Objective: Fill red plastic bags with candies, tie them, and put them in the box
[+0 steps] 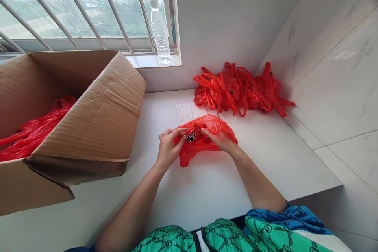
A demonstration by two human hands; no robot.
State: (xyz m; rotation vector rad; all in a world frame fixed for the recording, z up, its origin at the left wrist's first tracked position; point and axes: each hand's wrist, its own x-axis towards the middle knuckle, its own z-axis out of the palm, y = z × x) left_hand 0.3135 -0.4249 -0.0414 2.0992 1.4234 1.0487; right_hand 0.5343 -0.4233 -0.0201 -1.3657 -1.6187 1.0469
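A thin red plastic bag lies spread on the white table in front of me, its mouth turned up. Inside its opening shows a red packet with bold black characters edged in white. My left hand is closed at the left of the opening, pinching the bag's edge beside the printed characters. From the right, my right hand reaches over the bag into the opening, its fingers closed on the packet's right side. The bag's plastic partly covers the packet and hides its full shape.
A large open cardboard box at the left holds red plastic bags. Several filled, knotted red bags lie against the back wall. A printed sheet lies behind my bag. A water bottle stands on the windowsill.
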